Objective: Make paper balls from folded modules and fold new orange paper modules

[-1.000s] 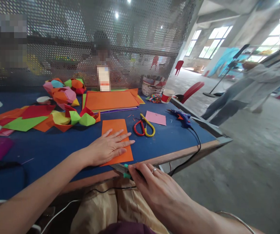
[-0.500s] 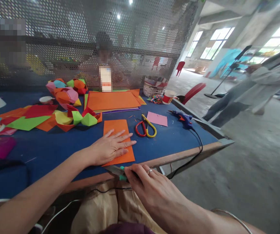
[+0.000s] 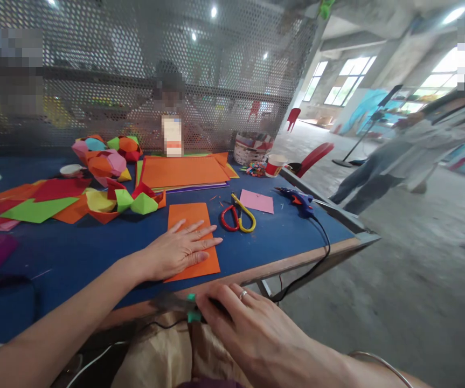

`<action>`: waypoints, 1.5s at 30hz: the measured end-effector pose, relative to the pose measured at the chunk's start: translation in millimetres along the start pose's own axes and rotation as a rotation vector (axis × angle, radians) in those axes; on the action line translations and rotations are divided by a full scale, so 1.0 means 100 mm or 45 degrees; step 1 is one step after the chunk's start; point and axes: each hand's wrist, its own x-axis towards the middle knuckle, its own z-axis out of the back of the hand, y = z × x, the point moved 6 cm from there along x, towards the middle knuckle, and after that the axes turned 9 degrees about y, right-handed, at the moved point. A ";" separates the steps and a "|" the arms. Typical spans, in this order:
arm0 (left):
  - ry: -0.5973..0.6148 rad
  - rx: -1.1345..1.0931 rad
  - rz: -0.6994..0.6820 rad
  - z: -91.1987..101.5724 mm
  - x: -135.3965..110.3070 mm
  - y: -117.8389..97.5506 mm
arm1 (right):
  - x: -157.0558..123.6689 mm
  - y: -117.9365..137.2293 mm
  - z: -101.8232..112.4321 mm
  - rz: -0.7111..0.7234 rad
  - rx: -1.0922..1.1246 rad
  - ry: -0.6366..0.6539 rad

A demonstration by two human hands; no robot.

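My left hand point(image 3: 181, 250) lies flat with its fingers spread on a folded-looking sheet of orange paper point(image 3: 187, 214). In my right hand point(image 3: 238, 318), closed round its handle, is a knife point(image 3: 193, 308) with green on the handle; the blade points left and is smeared by motion. The knife is at the table's front edge, below the orange paper and apart from it. Right of the paper lie scissors point(image 3: 238, 214) with one red and one yellow handle. Beyond them is a small pink paper piece point(image 3: 257, 201).
A blue glue gun point(image 3: 300, 200) with a black cord lies at the right. A stack of coloured paper point(image 3: 187, 171), folded paper shapes point(image 3: 106, 164), a paper cup point(image 3: 275, 165) and a basket point(image 3: 252, 148) stand farther back. A person point(image 3: 410, 145) stands beyond the table.
My right hand has drawn the knife left and down, away from the orange paper's lower edge. My left hand stays pressed on the paper. The view has shifted slightly.
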 end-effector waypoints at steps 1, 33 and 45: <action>-0.022 -0.006 -0.007 0.00 0.00 0.01 | -0.04 0.00 0.05 0.005 0.024 -0.011; -0.562 -0.351 0.530 -0.05 -0.19 -0.32 | 0.23 -1.09 0.02 -0.426 0.284 -0.408; -0.898 -0.673 0.398 0.01 -0.40 -0.21 | 0.33 -1.14 0.19 -0.400 0.370 -0.313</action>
